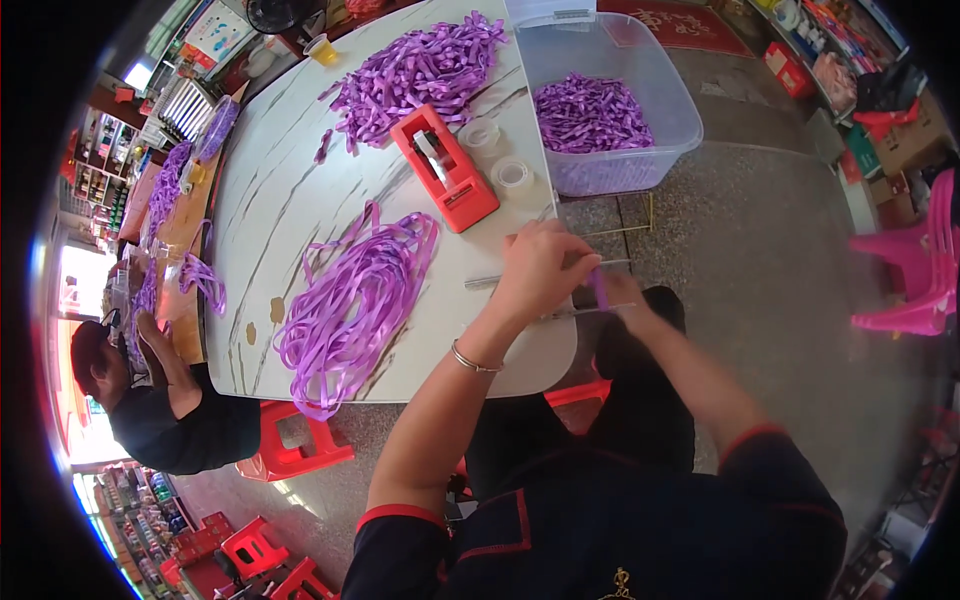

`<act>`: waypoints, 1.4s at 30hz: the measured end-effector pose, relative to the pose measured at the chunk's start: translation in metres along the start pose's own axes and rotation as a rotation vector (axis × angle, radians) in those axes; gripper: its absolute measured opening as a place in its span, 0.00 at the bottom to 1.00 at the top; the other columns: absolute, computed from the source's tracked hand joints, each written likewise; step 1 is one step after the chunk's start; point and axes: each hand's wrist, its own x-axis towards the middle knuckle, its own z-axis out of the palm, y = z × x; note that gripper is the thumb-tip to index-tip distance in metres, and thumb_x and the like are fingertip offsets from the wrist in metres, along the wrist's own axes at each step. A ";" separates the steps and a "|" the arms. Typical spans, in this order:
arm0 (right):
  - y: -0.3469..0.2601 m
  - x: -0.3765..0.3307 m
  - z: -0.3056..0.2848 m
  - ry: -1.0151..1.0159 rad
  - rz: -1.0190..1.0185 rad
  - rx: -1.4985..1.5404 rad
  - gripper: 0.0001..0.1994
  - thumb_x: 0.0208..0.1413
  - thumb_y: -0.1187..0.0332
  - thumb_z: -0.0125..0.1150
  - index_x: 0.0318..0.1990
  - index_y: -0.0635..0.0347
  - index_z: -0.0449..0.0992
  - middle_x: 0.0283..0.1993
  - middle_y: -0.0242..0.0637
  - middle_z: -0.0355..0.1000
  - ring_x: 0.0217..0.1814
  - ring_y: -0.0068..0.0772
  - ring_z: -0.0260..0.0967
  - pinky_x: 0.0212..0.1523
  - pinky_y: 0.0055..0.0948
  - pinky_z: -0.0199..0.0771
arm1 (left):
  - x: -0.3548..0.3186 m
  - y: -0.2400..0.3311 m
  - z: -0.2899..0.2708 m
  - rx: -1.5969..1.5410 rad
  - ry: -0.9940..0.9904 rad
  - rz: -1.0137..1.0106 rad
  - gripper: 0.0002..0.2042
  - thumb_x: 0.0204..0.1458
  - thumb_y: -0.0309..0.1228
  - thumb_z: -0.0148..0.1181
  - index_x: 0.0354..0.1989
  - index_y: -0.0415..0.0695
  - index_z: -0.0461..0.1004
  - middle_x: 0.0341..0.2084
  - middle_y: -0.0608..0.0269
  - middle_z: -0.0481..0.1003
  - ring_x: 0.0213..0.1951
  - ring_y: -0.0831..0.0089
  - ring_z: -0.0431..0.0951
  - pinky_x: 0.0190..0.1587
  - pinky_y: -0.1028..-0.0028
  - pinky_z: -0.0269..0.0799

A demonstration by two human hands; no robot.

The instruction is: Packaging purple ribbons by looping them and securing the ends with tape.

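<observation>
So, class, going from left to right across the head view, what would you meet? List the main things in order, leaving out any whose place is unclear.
Seated co-worker → loose purple ribbon bundle → red tape dispenser → left hand → right hand → pink plastic seating.

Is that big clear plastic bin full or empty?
Neither: the clear rectangular plastic bin is partly filled, with shiny purple ribbon pieces heaped inside below its rim.

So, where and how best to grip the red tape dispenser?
Probably across the solid near end of the red tape dispenser, the end nearest the left hand, from above, pinching its long sides. It's a long block lying diagonally; its slot is toward the far end, and clear round pieces sit close right.
</observation>
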 end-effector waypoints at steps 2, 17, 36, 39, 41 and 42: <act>-0.026 -0.063 0.012 -0.072 0.123 -0.136 0.10 0.52 0.68 0.51 0.36 0.62 0.77 0.23 0.26 0.68 0.26 0.16 0.61 0.27 0.19 0.61 | -0.003 -0.004 -0.002 0.011 -0.009 -0.018 0.06 0.41 0.35 0.62 0.24 0.47 0.78 0.18 0.66 0.67 0.27 0.69 0.67 0.32 0.68 0.57; -0.248 -0.116 0.024 -0.126 -0.619 -0.377 0.08 0.52 0.74 0.48 0.31 0.63 0.75 0.19 0.31 0.60 0.21 0.21 0.57 0.23 0.22 0.55 | -0.001 -0.007 0.003 0.036 -0.010 -0.002 0.07 0.43 0.34 0.59 0.24 0.45 0.77 0.19 0.63 0.68 0.25 0.68 0.69 0.31 0.67 0.59; -0.101 -0.080 0.025 0.021 0.080 0.287 0.09 0.53 0.64 0.54 0.36 0.59 0.74 0.27 0.25 0.68 0.27 0.13 0.63 0.24 0.14 0.59 | 0.003 0.005 -0.001 0.059 -0.109 -0.121 0.08 0.40 0.40 0.60 0.23 0.52 0.79 0.29 0.62 0.71 0.39 0.61 0.70 0.38 0.59 0.59; -0.108 -0.092 0.040 0.083 0.021 0.370 0.06 0.52 0.68 0.56 0.35 0.60 0.71 0.29 0.29 0.70 0.27 0.16 0.65 0.26 0.14 0.63 | 0.005 0.006 -0.002 0.075 -0.141 -0.139 0.08 0.40 0.40 0.60 0.23 0.52 0.79 0.28 0.61 0.71 0.38 0.60 0.70 0.38 0.59 0.59; -0.110 -0.096 0.045 0.128 0.035 0.444 0.05 0.53 0.69 0.55 0.34 0.59 0.71 0.30 0.30 0.71 0.28 0.16 0.66 0.26 0.14 0.63 | 0.007 0.007 -0.002 0.094 -0.146 -0.134 0.08 0.41 0.41 0.60 0.24 0.52 0.79 0.28 0.61 0.71 0.39 0.60 0.69 0.38 0.58 0.59; -0.112 -0.097 0.048 0.127 0.028 0.445 0.05 0.53 0.69 0.55 0.34 0.59 0.71 0.30 0.30 0.71 0.28 0.16 0.66 0.26 0.14 0.63 | 0.006 0.007 -0.002 0.110 -0.154 -0.135 0.08 0.41 0.41 0.59 0.25 0.52 0.79 0.29 0.61 0.71 0.39 0.60 0.69 0.38 0.58 0.59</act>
